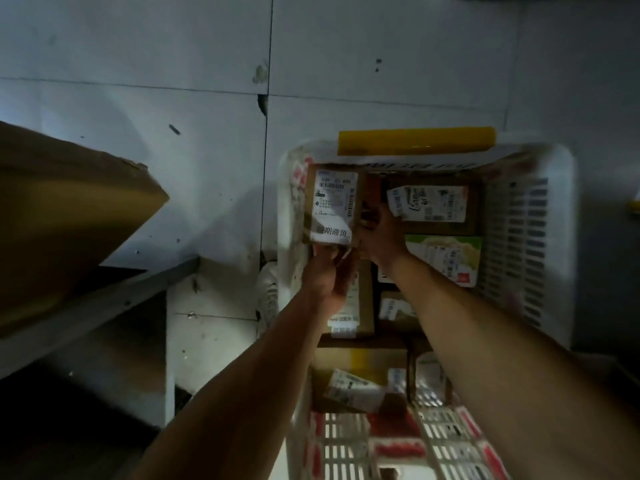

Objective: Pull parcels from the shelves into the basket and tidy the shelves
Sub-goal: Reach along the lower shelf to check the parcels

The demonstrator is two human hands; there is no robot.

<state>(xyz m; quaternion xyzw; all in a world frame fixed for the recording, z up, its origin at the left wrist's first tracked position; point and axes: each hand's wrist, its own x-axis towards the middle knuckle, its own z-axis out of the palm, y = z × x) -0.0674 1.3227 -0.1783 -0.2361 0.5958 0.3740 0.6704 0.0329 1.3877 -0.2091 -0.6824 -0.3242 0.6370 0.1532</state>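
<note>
A white slatted basket [530, 244] stands on the tiled floor [138, 81], with a yellow handle bar [415, 142] across its far rim. Both bare arms reach down into it. The left hand [327, 277] holds a small brown box [332, 207] from below at the basket's far left corner, fingers curled round its near edge; a white shipping label covers the box's top. The right hand [379, 233] is just beside that box, fingers bent over its right side, though the blur hides whether they pinch it or only touch it.

Under and around the hands lie more parcels, packed close: a brown carton with a white label [429, 204] at the far right, a green-and-white packet [446, 258] nearer, and at least four more labelled boxes toward the near end; the exact count is unclear in the dim light.

To the left, one large cardboard box [62, 216] rests tilted on a grey metal shelf [104, 306], its corner overhanging the edge, well apart from the basket.
</note>
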